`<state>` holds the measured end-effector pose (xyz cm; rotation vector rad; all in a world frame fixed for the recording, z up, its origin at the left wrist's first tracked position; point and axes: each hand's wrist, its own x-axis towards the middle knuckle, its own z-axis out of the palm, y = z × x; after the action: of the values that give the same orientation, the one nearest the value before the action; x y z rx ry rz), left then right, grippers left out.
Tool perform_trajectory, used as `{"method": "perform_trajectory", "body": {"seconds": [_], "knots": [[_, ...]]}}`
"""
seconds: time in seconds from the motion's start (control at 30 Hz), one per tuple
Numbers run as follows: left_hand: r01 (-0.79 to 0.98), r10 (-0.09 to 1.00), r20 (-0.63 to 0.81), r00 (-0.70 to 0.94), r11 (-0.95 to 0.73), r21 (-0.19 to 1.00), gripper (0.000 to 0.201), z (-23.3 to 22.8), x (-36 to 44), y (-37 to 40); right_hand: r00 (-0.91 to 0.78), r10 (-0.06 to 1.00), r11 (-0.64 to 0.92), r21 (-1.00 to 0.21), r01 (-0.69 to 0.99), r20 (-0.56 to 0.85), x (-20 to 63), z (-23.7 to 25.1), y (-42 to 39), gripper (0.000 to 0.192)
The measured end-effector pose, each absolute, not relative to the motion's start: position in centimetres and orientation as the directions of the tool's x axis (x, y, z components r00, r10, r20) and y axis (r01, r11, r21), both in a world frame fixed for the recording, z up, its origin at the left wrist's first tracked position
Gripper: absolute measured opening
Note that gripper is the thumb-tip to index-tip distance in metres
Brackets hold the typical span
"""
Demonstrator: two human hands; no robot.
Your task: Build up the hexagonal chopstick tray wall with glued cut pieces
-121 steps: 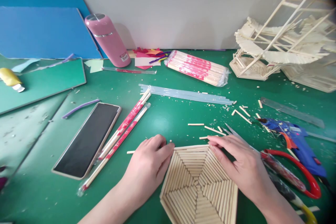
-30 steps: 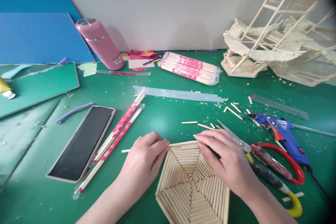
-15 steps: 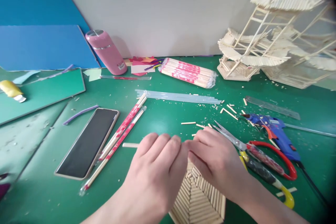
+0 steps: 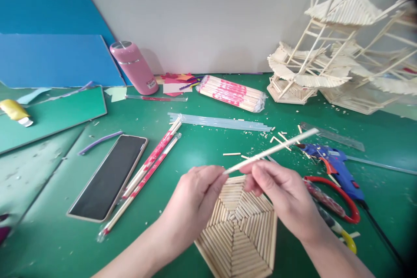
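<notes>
Both forearms come in from the bottom edge and meet above a hexagonal panel of glued sticks (image 4: 237,230), which lies flat on the green worktop (image 4: 202,147) directly under the hands.

The right hand (image 4: 280,193) is raised off the worktop with its back turned up and the wrist angled toward the lower right. Its fingers (image 4: 257,176) are curled in and pinched on a long thin wooden stick (image 4: 272,150). The stick is held near its lower left end and slopes up and to the right, so its far end hangs over the scattered offcuts near the blue glue gun (image 4: 335,165).

The left hand (image 4: 195,195) sits just left of the right, also lifted, palm turned inward. Its fingers (image 4: 213,180) are bent loosely, the tips close beside the stick's near end; whether they actually touch it cannot be told.

Red-handled scissors (image 4: 332,202) lie just right of the right wrist. To the left of the left hand lie wrapped chopsticks (image 4: 150,167) and a dark phone (image 4: 109,176). Farther back are clear glue sticks (image 4: 221,122), a wrapped bundle of chopsticks (image 4: 231,92) and a pink bottle (image 4: 133,67). A tall stick-built model (image 4: 325,61) stands at the back right.
</notes>
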<state>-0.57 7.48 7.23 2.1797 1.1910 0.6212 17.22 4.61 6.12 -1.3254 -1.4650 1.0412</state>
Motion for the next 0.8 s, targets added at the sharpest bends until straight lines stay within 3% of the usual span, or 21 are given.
{"method": "perform_trajectory", "body": {"seconds": [0.07,0.13,0.2,0.23,0.33,0.47,0.57,0.8], "knots": [[0.642,0.867,0.143,0.478,-0.456,0.616,0.027,7.0,-1.0,7.7,0.021,0.961,0.228,-0.827,0.513,0.277,18.0,6.6,4.4,0.012],[0.637,0.834,0.154,0.529,-0.51,0.578,0.027,6.7,-1.3,7.8,-0.054,0.867,0.386,-0.597,0.703,0.496,18.5,6.8,4.4,0.017],[0.589,0.787,0.171,0.592,-0.568,0.575,0.026,6.3,-1.2,7.6,-0.255,0.813,0.499,-0.401,0.769,0.524,18.6,6.6,4.5,0.027],[0.563,0.768,0.182,0.614,-0.588,0.581,0.026,6.1,-1.1,7.5,-0.344,0.806,0.54,-0.358,0.762,0.482,18.5,6.4,4.6,0.029],[0.555,0.761,0.19,0.621,-0.598,0.579,0.025,5.4,-1.0,7.3,-0.446,0.81,0.578,-0.392,0.715,0.38,18.6,5.3,4.8,0.026],[0.726,0.875,0.148,0.461,-0.468,0.504,0.018,4.3,-2.2,7.3,-0.384,0.859,0.504,-0.43,0.749,0.339,19.6,3.8,5.2,0.023],[0.809,0.917,0.051,0.395,-0.374,0.453,0.025,3.5,-3.1,7.0,-0.396,0.883,0.47,-0.444,0.763,0.254,20.0,3.0,5.3,0.024],[0.781,0.92,0.045,0.39,-0.356,0.513,0.011,2.4,-2.9,6.2,-0.439,0.872,0.488,-0.44,0.754,0.216,19.0,2.6,5.6,0.025]]}}
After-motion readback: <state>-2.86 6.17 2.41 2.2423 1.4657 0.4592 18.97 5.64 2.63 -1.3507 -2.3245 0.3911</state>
